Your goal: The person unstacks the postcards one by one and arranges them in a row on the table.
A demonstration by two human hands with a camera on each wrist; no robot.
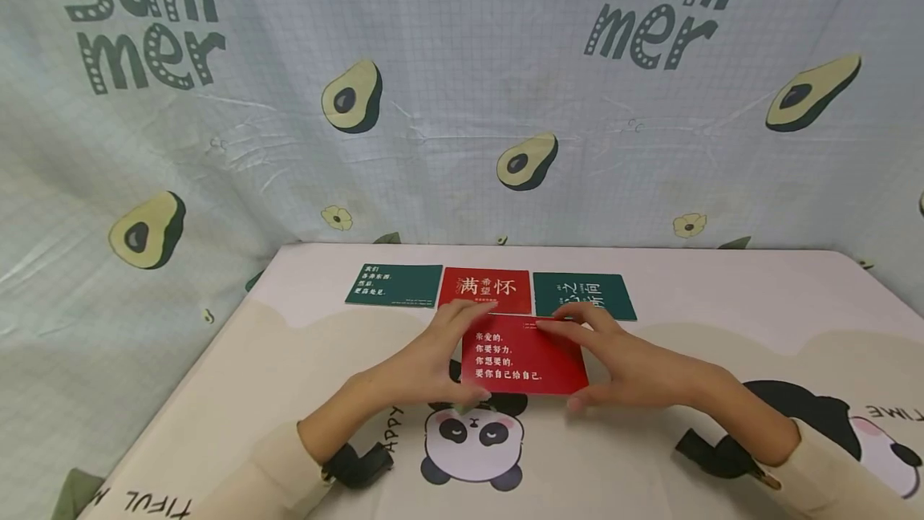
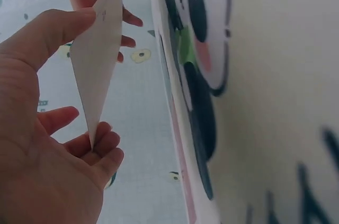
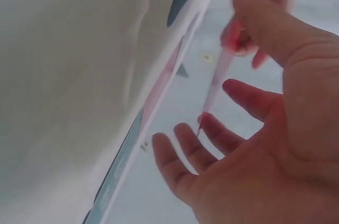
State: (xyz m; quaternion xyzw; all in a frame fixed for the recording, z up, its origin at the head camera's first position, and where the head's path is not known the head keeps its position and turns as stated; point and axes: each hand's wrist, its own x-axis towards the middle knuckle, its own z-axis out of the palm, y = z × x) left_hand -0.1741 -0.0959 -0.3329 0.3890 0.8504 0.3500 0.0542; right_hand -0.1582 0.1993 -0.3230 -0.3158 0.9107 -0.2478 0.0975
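Observation:
A red card (image 1: 523, 359) with white printed characters is held up above the table, its printed side visible in the head view. My left hand (image 1: 426, 359) grips its left end, thumb at the lower edge and fingers at the upper one. The left wrist view shows the pale other side of this card (image 2: 100, 60) between thumb and fingers. At the right end, my right hand (image 1: 635, 359) has its fingers spread by the upper edge. The right wrist view shows the thumb (image 3: 259, 17) apart from the card, with fingertips touching its far corner.
Behind the held card a row lies on the table: a green card (image 1: 394, 286), a red card (image 1: 485, 287) and another green card (image 1: 585, 295). The pale tablecloth (image 1: 346, 343) carries panda prints. An avocado-patterned curtain (image 1: 433, 183) hangs behind the table.

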